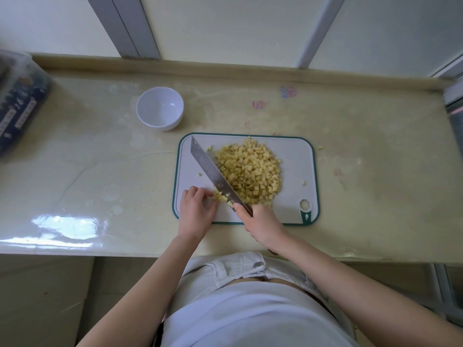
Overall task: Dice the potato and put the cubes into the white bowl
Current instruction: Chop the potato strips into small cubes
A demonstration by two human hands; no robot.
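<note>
On the cutting board (297, 156), dicing last potato strips (221, 196) beside cube pile (250, 169): holding knife (213, 169) in closed right grip (263, 226), pinning strips under curled left grip (196, 209). Next, likely: scoop into white bowl (160, 108).

You'll find nothing here that reads clearly. The clear box (20, 101) at the left edge of the frame carries pale label strips, their print too blurred. Pink and purple marks (288, 92) on the tabletop (100, 159), upper right, are smudged. The emblem (306, 217) on the cutting board (190, 176) shows no letters.
</note>
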